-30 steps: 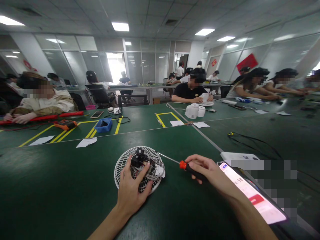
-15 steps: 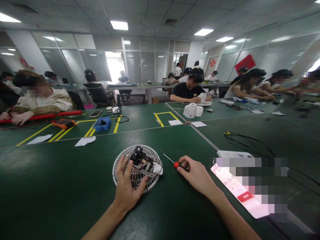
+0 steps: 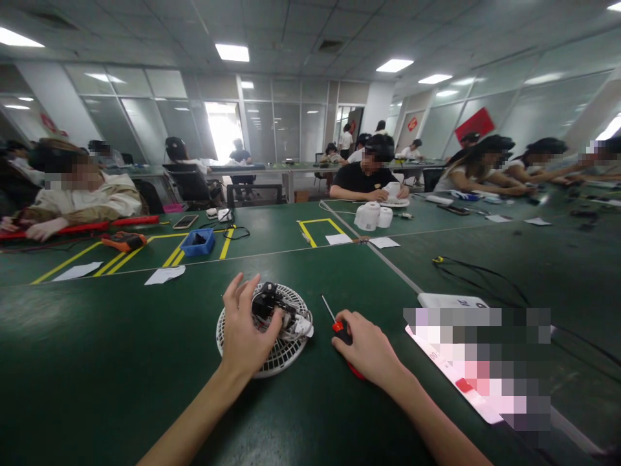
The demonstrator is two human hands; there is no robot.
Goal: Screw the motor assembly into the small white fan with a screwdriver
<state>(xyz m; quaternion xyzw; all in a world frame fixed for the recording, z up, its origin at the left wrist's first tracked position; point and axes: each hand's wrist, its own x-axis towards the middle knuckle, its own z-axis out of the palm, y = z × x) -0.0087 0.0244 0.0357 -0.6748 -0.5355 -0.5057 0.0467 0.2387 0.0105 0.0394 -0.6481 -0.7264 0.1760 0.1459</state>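
A round white fan grille [image 3: 287,360] lies on the green table in front of me. On it sits a motor assembly [image 3: 266,301] with black housing, wires and a white connector. My left hand [image 3: 242,343] is over the grille's left side, fingers apart and raised, its thumb close to the black housing. Whether the thumb touches it I cannot tell. To the right, my right hand [image 3: 367,346] is closed round the red and black handle of a screwdriver [image 3: 338,328]. The shaft points away from me, low over the table.
A phone [image 3: 466,385] with a lit screen lies to my right, by a white device [image 3: 449,300] and a black cable [image 3: 478,275]. Ahead are a blue bin [image 3: 198,243], paper slips [image 3: 165,275] and white housings [image 3: 367,217]. A co-worker [image 3: 361,178] sits opposite.
My left hand has lifted its fingers and brought its thumb up to the motor assembly. The screwdriver has turned more upright in view, with my right hand slightly lower.
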